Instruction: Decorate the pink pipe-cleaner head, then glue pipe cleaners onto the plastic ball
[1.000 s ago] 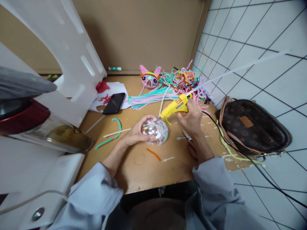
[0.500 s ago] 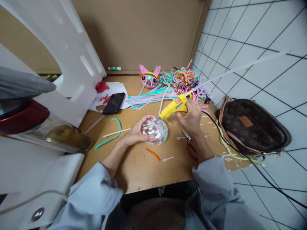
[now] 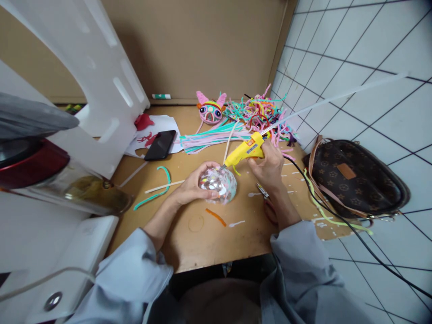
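My left hand (image 3: 193, 185) is closed around the left side of a clear, shiny ball (image 3: 221, 186) partly covered with pastel strands. In my right hand (image 3: 270, 164) is a yellow hot glue gun (image 3: 245, 150), with a long translucent glue stick (image 3: 337, 96) sticking out of its back. The gun's nozzle points down and left and meets the top of the ball, though I cannot tell whether glue is coming out. Scissors (image 3: 268, 204) lie partly hidden beneath my right forearm. An orange pipe cleaner piece (image 3: 216, 217) rests just in front of the ball.
Behind are a pink-eared figure (image 3: 211, 111), a bundle of pipe cleaners (image 3: 212, 138) and a tangled heap (image 3: 259, 114). A phone (image 3: 160, 145) lies on paper at left, near a glass jug (image 3: 84, 193). A brown handbag (image 3: 357, 177) and the gun's black cord (image 3: 317, 198) are at right.
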`<act>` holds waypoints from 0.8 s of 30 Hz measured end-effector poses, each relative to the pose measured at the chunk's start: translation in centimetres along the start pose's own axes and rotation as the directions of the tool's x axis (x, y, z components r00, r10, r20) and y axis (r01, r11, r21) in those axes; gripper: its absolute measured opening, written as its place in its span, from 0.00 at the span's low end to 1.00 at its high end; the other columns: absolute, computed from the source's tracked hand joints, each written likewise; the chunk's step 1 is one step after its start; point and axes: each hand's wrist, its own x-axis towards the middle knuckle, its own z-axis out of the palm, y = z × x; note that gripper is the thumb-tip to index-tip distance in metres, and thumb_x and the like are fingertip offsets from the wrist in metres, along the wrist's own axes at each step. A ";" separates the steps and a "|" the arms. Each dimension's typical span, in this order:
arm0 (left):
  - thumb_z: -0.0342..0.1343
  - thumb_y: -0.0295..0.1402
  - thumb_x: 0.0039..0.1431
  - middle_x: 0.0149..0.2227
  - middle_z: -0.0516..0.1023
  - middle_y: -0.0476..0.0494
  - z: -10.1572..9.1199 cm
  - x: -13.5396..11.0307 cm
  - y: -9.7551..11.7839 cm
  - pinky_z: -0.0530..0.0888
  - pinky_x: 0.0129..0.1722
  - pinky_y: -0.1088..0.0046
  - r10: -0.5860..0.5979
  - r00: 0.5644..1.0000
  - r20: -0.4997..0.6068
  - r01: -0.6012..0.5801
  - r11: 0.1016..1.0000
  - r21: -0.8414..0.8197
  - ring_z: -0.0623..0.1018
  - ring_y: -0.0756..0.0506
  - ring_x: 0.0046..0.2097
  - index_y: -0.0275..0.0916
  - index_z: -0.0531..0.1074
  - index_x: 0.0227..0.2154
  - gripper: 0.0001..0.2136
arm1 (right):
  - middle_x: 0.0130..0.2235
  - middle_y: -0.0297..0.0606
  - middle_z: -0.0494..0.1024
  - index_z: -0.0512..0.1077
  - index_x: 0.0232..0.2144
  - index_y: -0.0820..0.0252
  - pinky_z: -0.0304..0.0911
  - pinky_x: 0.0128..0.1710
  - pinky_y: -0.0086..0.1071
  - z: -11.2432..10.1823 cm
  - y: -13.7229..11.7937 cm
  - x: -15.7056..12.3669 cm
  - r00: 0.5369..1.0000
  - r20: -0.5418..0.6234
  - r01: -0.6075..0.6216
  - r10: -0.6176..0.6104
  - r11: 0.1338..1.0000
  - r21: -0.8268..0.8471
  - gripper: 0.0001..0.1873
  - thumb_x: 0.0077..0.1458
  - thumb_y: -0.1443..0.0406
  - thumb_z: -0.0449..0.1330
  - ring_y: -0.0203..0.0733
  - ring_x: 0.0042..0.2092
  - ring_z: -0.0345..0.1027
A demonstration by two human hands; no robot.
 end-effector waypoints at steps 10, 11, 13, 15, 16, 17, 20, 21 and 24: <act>0.74 0.39 0.34 0.44 0.73 0.45 -0.1 -0.1 -0.1 0.72 0.41 0.72 0.023 1.000 -0.009 -0.023 1.000 -0.001 0.73 0.46 0.40 0.41 0.65 0.50 0.37 | 0.30 0.37 0.70 0.63 0.30 0.54 0.58 0.37 0.38 -0.8 -0.2 0.5 0.997 0.072 -0.047 0.042 0.997 0.062 0.04 0.48 0.63 0.54 0.47 0.35 0.65; 0.74 0.39 0.34 0.44 0.73 0.45 -0.1 -0.1 -0.2 0.72 0.41 0.72 0.025 1.000 -0.008 -0.025 1.000 -0.004 0.74 0.46 0.40 0.40 0.65 0.50 0.37 | 0.30 0.37 0.70 0.63 0.29 0.54 0.58 0.36 0.38 -0.8 -0.2 0.5 0.997 0.070 -0.046 0.041 0.997 0.064 0.04 0.48 0.63 0.54 0.47 0.35 0.65; 0.74 0.39 0.34 0.44 0.73 0.45 -0.1 -0.1 -0.2 0.72 0.40 0.72 0.023 1.000 -0.005 -0.023 1.000 -0.011 0.74 0.46 0.40 0.40 0.65 0.50 0.37 | 0.30 0.37 0.70 0.63 0.29 0.54 0.58 0.36 0.38 -0.9 -0.2 0.5 0.997 0.070 -0.044 0.040 0.997 0.057 0.03 0.48 0.64 0.54 0.46 0.34 0.65; 0.74 0.39 0.33 0.44 0.73 0.45 -0.1 0.0 -0.1 0.72 0.40 0.73 0.022 1.000 0.000 -0.022 1.000 -0.015 0.74 0.46 0.40 0.40 0.65 0.50 0.37 | 0.30 0.36 0.70 0.62 0.29 0.54 0.58 0.37 0.38 -0.9 -0.2 0.5 0.997 0.070 -0.041 0.037 0.998 0.044 0.03 0.48 0.64 0.54 0.46 0.34 0.65; 0.74 0.39 0.33 0.44 0.72 0.45 -0.1 0.0 -0.1 0.72 0.40 0.73 0.025 1.000 0.001 -0.025 1.000 -0.015 0.73 0.46 0.40 0.40 0.65 0.49 0.37 | 0.30 0.36 0.70 0.62 0.29 0.54 0.59 0.37 0.38 -0.9 -0.2 0.6 0.997 0.067 -0.036 0.034 0.998 0.042 0.03 0.48 0.64 0.54 0.46 0.34 0.65; 0.74 0.39 0.33 0.44 0.72 0.45 -0.1 0.0 -0.1 0.72 0.40 0.73 0.027 1.000 0.002 -0.027 1.000 -0.014 0.73 0.46 0.40 0.40 0.65 0.49 0.37 | 0.30 0.36 0.70 0.62 0.29 0.54 0.58 0.36 0.38 -0.9 -0.2 0.6 0.998 0.062 -0.030 0.028 0.999 0.044 0.03 0.48 0.64 0.54 0.45 0.34 0.65; 0.74 0.38 0.34 0.44 0.72 0.45 -0.1 0.0 0.0 0.71 0.40 0.73 0.025 1.000 0.005 -0.025 1.000 -0.017 0.73 0.46 0.40 0.40 0.65 0.49 0.37 | 0.30 0.36 0.70 0.62 0.29 0.54 0.58 0.36 0.37 -0.9 -0.2 0.6 0.999 0.047 -0.019 0.016 0.998 0.060 0.03 0.48 0.64 0.54 0.45 0.34 0.65; 0.74 0.38 0.34 0.44 0.72 0.45 -0.1 0.0 0.0 0.71 0.40 0.73 0.023 1.000 0.004 -0.023 1.000 -0.018 0.73 0.46 0.40 0.40 0.65 0.49 0.37 | 0.30 0.36 0.70 0.62 0.29 0.54 0.57 0.35 0.37 -0.9 -0.2 0.6 0.999 0.046 -0.021 0.018 0.998 0.062 0.03 0.48 0.64 0.54 0.45 0.34 0.64; 0.74 0.38 0.34 0.44 0.72 0.45 -0.1 -0.1 0.1 0.71 0.39 0.73 0.019 1.000 -0.001 -0.019 1.000 -0.017 0.73 0.46 0.41 0.40 0.65 0.49 0.37 | 0.30 0.36 0.70 0.63 0.29 0.54 0.57 0.36 0.37 -0.9 0.0 0.6 0.998 0.059 -0.026 0.022 0.998 0.060 0.04 0.48 0.64 0.54 0.45 0.34 0.65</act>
